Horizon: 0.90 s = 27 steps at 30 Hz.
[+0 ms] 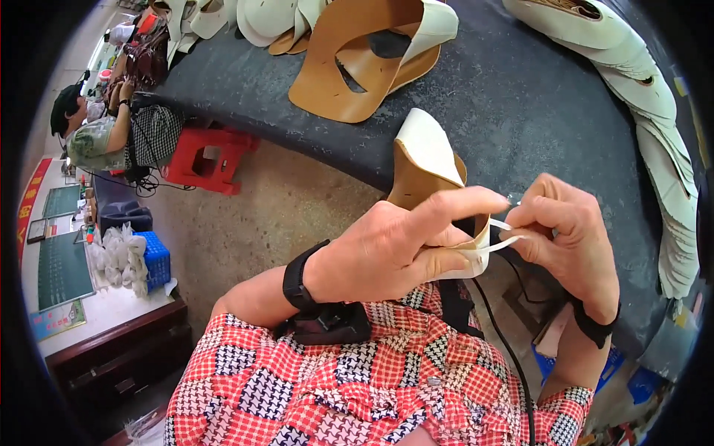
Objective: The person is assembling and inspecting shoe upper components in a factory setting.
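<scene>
In the head view, the left hand (394, 249) gripped the near end of a curved white leather piece with a tan inner face (428, 149), its thumb bearing on the outside and its index finger stretched toward the right hand, probably to steady the bent edge. The right hand (569, 230) was closed at the fingertips on a narrow white strip (502, 244) just right of that edge, seemingly to keep it clear of the leather; whether it was one looped strip or two, I could not tell. The piece stood up at the near edge of a dark grey, scuffed worktable (520, 111), its far end above the tabletop and its near end over the person's lap, which presumably let both hands reach round it. Larger tan-and-white leather pieces (335, 82) lay beyond it, and a long overlapping row of white leather pieces (647, 97) followed the right edge, likely set there within reach. Between that row and the right hand lay open tabletop. Left of the left forearm there was open floor (245, 215), bounded farther off by a red plastic stool (204, 160), while a thin black cable (494, 327) crossed the space below the hands.
</scene>
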Motion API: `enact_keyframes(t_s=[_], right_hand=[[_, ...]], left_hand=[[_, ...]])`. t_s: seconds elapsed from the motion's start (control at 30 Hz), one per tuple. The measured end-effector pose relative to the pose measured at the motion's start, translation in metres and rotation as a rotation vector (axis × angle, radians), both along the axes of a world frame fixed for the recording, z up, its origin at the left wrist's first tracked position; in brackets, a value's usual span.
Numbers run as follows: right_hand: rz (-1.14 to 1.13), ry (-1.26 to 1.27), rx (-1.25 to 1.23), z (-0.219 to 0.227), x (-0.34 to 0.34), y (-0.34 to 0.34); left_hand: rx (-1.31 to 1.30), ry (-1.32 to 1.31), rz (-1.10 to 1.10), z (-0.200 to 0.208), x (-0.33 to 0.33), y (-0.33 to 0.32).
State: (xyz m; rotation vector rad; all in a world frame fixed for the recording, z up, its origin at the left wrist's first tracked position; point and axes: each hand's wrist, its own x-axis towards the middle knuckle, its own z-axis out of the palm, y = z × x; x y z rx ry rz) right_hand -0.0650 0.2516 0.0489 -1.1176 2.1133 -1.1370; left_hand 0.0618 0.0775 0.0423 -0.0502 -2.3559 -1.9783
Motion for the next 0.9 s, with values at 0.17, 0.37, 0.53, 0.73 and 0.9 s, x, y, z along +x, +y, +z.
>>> enact_keyframes(t_s=[0.17,0.37,0.53,0.73,0.9], right_hand=[[0.009,-0.027,0.003,0.017,-0.022,0.008],[-0.105,0.149,-0.015,0.027,-0.011,0.005],[-0.285,0.524,-0.135,0.021,0.027,0.005],[-0.33,0.775,-0.203,-0.001,0.041,0.009],[-0.357,0.801,-0.227,-0.009,0.042,0.007]], left_hand=[[-0.266,0.082,-0.143,0.0,-0.01,0.005],[-0.374,0.131,-0.098,-0.001,-0.025,0.016],[-0.321,0.132,0.068,-0.008,-0.034,0.028],[-0.227,0.161,0.082,-0.017,-0.047,0.032],[-0.245,0.212,0.071,-0.02,-0.054,0.029]])
